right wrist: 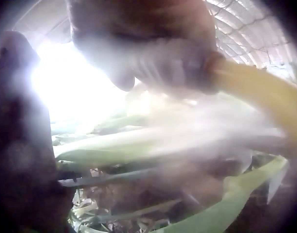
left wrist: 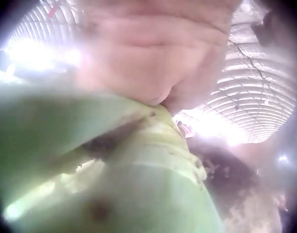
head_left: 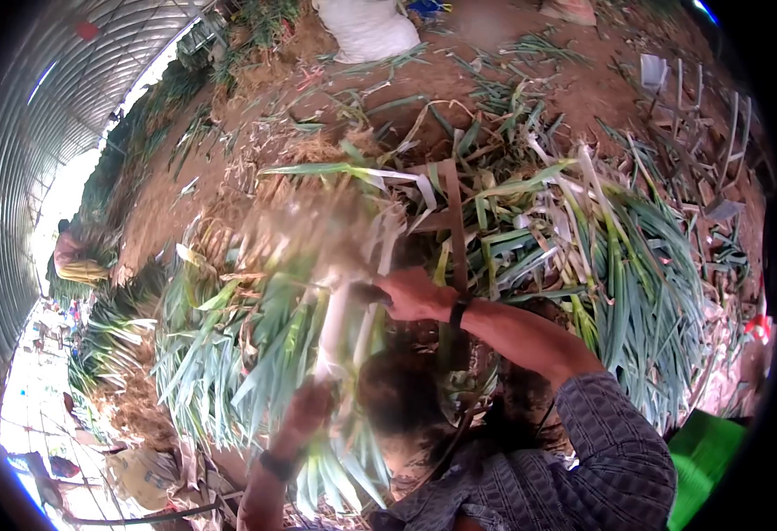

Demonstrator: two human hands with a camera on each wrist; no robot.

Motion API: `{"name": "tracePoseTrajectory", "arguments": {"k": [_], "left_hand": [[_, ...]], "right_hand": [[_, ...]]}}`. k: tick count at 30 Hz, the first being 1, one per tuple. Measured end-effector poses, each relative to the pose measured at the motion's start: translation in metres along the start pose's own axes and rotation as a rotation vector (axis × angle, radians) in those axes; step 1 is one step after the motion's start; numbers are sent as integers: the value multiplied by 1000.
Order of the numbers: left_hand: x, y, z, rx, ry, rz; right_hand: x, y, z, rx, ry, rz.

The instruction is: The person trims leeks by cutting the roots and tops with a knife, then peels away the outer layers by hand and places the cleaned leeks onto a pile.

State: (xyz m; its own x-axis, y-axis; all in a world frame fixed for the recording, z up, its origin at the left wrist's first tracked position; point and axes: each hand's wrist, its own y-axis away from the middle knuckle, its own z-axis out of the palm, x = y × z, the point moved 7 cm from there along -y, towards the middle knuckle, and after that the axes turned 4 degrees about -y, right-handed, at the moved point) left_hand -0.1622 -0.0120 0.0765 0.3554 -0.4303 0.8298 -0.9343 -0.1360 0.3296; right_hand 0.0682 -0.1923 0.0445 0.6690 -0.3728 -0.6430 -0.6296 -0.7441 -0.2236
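In the head view my left hand (head_left: 304, 414) grips a leek (head_left: 333, 329) low on its stalk. The white shank points up to blurred roots, and green leaves hang below the hand. In the left wrist view the palm (left wrist: 148, 58) lies against the thick pale-green stalk (left wrist: 158, 189). My right hand (head_left: 415, 295) is beside the upper shank, with fingers curled round a short dark tool (head_left: 371, 293) that reaches to the leek. Blur hides the tool's exact kind. In the right wrist view the curled fingers (right wrist: 173, 65) have a yellowish curved length (right wrist: 260, 90) coming from them.
Heaps of leeks lie to the right (head_left: 645, 274) and left (head_left: 211, 354). An upright wooden frame (head_left: 455, 221) stands just ahead. Farther off are a white sack (head_left: 366, 31), leaf-strewn soil, and another person (head_left: 77, 257) at the far left. A green sheet (head_left: 705, 456) lies at lower right.
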Motion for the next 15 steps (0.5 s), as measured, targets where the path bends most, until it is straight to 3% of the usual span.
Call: {"name": "tracePoseTrajectory", "arguments": {"k": [3,5,7,9,11,12,13,15], "left_hand": [[6,21,-1,-20,153,-115],[-46,41,-28,-60,-132,-25],[-100,104,-60,-40,-364,16],[-116,132,-92,19,-426,-64],[-120,144,-100,100,-312,-261],[-117,151,-110,165,-261,-360],[-113,163,-122,238,-214,-456],[-103,156,-122,353,-38,-427]], "right_hand": [[11,-6,0,38,-88,-10],[26,-8,-5,30,-167,65],[67,-9,-43,134,-162,245],[128,3,-78,280,-166,586],[164,7,-65,233,-278,540],[129,5,-68,247,-256,485],[86,2,-67,115,-279,400],[28,-7,-40,-51,-210,225]]}}
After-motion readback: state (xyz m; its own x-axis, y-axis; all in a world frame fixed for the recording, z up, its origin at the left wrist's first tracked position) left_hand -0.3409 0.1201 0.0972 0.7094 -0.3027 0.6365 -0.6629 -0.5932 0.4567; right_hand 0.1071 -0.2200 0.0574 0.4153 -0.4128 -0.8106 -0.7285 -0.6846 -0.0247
